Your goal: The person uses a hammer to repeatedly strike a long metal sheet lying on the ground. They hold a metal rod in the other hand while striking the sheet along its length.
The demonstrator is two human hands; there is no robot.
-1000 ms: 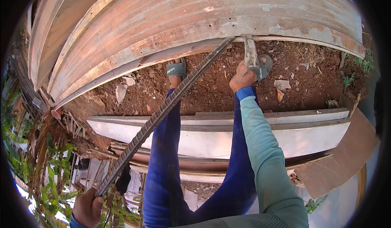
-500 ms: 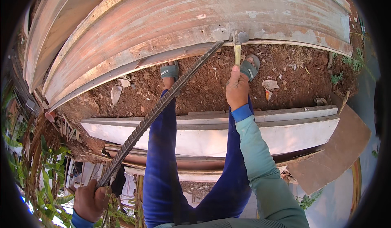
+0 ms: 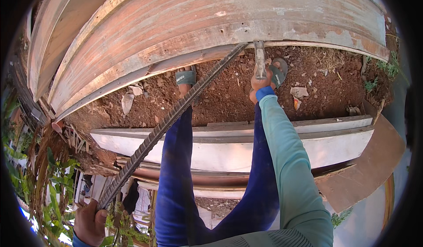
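At the lower left, my left hand (image 3: 90,224) is closed around the near end of a long ribbed steel bar (image 3: 169,122). The bar slants up to the right, its far tip at the lower edge of a weathered wooden panel (image 3: 211,15). My right hand (image 3: 260,85) grips a hammer (image 3: 260,59) just right of that tip. The hammer's metal head is seen from above and covers part of the hand; its handle is hidden. One end of the head appears close to the panel edge, but I cannot tell whether it touches.
My sandalled feet stand on reddish soil (image 3: 220,106) with scraps and stones. White-sided boards (image 3: 220,154) lie stacked across behind my feet. A brown sheet (image 3: 363,167) rests at the right. More panels (image 3: 61,22) lean at the upper left, with green plants (image 3: 53,198) below.
The hammer has swung so that its head now points toward the panel edge above my right hand, hiding the handle. The bar stays nearly in place; my left hand shifts slightly lower left.
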